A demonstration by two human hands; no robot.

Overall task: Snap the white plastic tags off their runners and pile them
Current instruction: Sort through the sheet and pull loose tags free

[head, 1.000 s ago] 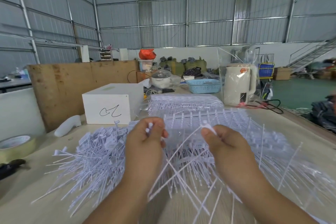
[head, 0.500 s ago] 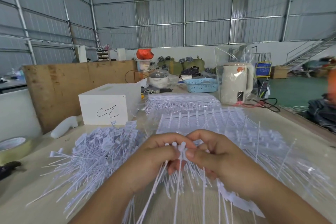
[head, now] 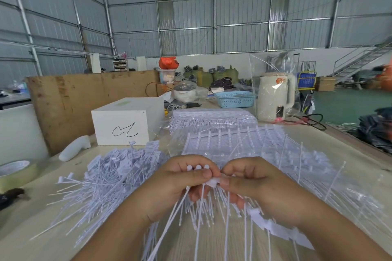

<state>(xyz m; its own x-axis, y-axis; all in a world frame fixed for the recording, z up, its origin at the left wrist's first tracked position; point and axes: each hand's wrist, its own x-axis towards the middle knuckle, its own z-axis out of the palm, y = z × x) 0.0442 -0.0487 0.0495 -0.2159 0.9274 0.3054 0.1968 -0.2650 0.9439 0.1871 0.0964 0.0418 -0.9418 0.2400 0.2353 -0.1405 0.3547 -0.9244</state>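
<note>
My left hand [head: 180, 184] and my right hand [head: 254, 184] meet at the middle of the table, both pinching a strip of white plastic tags [head: 213, 182] whose thin tails hang down toward me. A few tag heads stick up above my left fingers. A loose pile of snapped-off tags [head: 110, 178] spreads to the left of my hands. Flat sheets of tags on runners [head: 244, 144] lie just beyond my hands and fan out to the right. A bagged stack of tag sheets [head: 212, 117] sits farther back.
A white box [head: 125, 121] with a black scribble stands at the back left, a white plastic piece [head: 74, 150] beside it. A tape roll [head: 14, 174] lies at the far left edge. A cream kettle [head: 275, 97] in plastic, a blue basket [head: 234, 99] and a black cable [head: 311, 122] are behind.
One second ago my hands were apart, each pinching an end. They have come together over the strip and since then stayed nearly still, pinching it between them.
</note>
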